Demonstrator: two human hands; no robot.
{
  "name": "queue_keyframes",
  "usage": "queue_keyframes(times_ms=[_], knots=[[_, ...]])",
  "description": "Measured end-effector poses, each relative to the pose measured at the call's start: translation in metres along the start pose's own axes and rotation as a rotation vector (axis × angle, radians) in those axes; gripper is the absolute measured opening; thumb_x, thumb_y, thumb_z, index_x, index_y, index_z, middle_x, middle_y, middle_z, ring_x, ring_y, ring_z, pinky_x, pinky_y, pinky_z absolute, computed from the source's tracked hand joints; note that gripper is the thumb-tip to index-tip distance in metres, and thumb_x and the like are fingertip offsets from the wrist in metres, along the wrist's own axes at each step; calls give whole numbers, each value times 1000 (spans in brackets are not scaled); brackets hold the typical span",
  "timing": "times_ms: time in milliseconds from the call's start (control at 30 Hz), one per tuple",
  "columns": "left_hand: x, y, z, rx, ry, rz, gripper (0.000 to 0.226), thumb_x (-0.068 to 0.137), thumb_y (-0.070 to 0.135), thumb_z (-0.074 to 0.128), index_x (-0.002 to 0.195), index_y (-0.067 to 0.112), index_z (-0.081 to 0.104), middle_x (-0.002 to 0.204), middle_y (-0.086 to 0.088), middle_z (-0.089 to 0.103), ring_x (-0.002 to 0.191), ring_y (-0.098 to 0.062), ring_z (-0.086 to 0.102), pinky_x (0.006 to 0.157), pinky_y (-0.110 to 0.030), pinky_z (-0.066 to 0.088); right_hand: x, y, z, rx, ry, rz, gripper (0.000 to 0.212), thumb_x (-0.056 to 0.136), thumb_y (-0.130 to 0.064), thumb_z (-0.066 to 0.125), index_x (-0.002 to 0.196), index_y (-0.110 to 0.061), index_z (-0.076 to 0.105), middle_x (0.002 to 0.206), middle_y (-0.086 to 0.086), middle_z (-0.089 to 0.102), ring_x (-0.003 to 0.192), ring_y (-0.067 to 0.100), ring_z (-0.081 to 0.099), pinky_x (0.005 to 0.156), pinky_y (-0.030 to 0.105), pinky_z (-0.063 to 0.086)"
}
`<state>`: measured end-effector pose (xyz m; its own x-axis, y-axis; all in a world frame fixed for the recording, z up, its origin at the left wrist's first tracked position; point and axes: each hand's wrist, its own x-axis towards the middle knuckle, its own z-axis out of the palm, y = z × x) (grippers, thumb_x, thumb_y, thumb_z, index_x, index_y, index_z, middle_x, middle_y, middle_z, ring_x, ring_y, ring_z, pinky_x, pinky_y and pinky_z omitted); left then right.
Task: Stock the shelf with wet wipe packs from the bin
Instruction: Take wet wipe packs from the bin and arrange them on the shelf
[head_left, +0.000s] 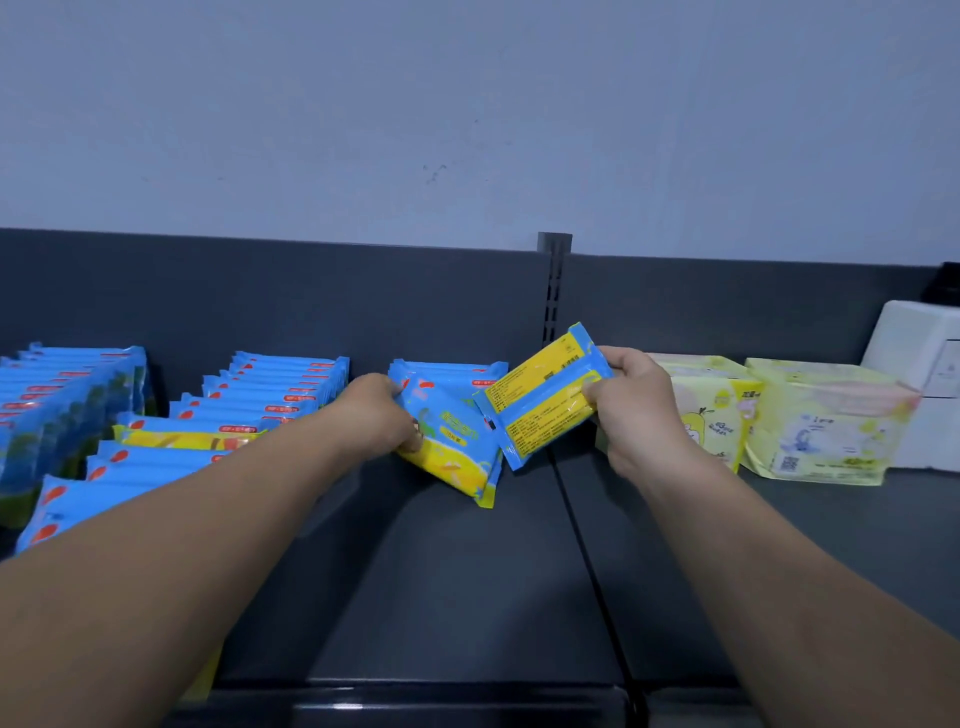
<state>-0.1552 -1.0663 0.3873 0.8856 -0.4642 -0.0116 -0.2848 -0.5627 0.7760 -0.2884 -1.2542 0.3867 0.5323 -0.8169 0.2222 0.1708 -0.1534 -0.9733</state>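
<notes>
The left hand (382, 413) reached across the dark shelf (467, 571) and gripped the left edge of a blue and yellow wet wipe pack (457, 441), fingers curled round it; that pack stood tilted, its printed front towards the camera and its lower corner resting on the shelf; just behind it, against the dark back panel (260, 296), another blue pack (452, 370) stood on edge. The right hand (636, 402) pinched the right end of a second wet wipe pack (545, 400) between thumb and fingers; this pack was held clear of the shelf, slanting up to the right, its yellow back with small print facing the camera; its lower left corner lay just beside the first pack, though whether the two touched I could not tell.

To the left, a middle row of blue packs (260, 405) stood on edge one behind another, partly hidden by the left forearm; further left a second row (67, 395) ran to the picture's edge. To the right of the right hand sat two pale yellow-green soft packs (711, 410) (826, 421) side by side, and beyond them a white box (914, 364). A slotted metal upright (554, 280) divided the back panel, with a grey-blue wall (467, 104) above.
</notes>
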Motion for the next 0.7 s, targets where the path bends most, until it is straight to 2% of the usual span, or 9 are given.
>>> queue_keyframes(times_ms=[67, 133, 233, 267, 333, 400, 467, 600, 700], knots=[[2, -2, -2, 2, 43, 3, 36, 71, 1, 73, 101, 9, 55, 98, -11, 63, 92, -27, 60, 84, -34, 50, 2, 0, -1, 29, 9, 10, 41, 82, 14, 44, 102, -17, 62, 99, 9, 69, 85, 23, 64, 82, 42, 55], [7, -3, -2, -20, 109, 12, 32, 72, 0, 72, 94, 10, 52, 93, -12, 61, 86, -27, 58, 75, -35, 49, 4, -3, -2, 62, 33, 13, 41, 82, 14, 44, 99, -19, 62, 99, 9, 69, 88, 24, 65, 85, 43, 55], [12, -3, 1, -22, 116, -5, 35, 72, 1, 72, 99, 13, 53, 95, -8, 62, 90, -26, 60, 82, -38, 52, 4, -5, -2, 90, 75, 1, 41, 83, 14, 44, 102, -17, 62, 95, 5, 69, 85, 21, 64, 83, 40, 55], [14, -3, 3, -8, 112, -13, 33, 72, 3, 73, 96, 14, 53, 94, -7, 62, 91, -26, 61, 85, -40, 53, 4, -5, -1, 96, 78, 0, 41, 83, 14, 44, 105, -16, 61, 97, 6, 69, 85, 21, 64, 83, 40, 55], [16, 0, 6, 134, 111, -36, 27, 75, 11, 74, 85, 15, 49, 85, -5, 59, 86, -24, 60, 80, -34, 53, 3, -4, 1, 95, 69, 1, 41, 83, 14, 45, 109, -14, 61, 99, 7, 69, 85, 20, 64, 82, 39, 55], [19, 3, 9, 291, 130, -56, 30, 78, 25, 74, 91, 12, 50, 83, -3, 56, 82, -23, 57, 71, -30, 46, 2, -1, 2, 78, 53, 5, 40, 83, 13, 45, 108, -14, 61, 97, 7, 69, 82, 19, 64, 80, 38, 55], [26, 2, 11, 347, 136, -51, 36, 79, 34, 73, 101, 11, 54, 83, -3, 57, 80, -22, 57, 66, -29, 42, 3, 3, 2, 68, 37, 19, 39, 83, 12, 45, 104, -16, 61, 96, 6, 69, 81, 19, 64, 79, 39, 54], [35, 0, 19, 327, 158, -40, 36, 80, 31, 67, 105, 8, 55, 85, -8, 62, 80, -25, 61, 60, -30, 40, 6, 9, 0, 61, 26, 37, 38, 83, 12, 44, 101, -17, 61, 96, 7, 69, 81, 21, 63, 74, 37, 51], [35, 1, 25, 281, 170, -45, 37, 83, 24, 62, 110, 4, 49, 90, -11, 62, 84, -26, 62, 58, -31, 38, 8, 11, -1, 78, 16, 57, 37, 84, 12, 44, 99, -18, 61, 97, 7, 69, 84, 23, 64, 76, 36, 52]])
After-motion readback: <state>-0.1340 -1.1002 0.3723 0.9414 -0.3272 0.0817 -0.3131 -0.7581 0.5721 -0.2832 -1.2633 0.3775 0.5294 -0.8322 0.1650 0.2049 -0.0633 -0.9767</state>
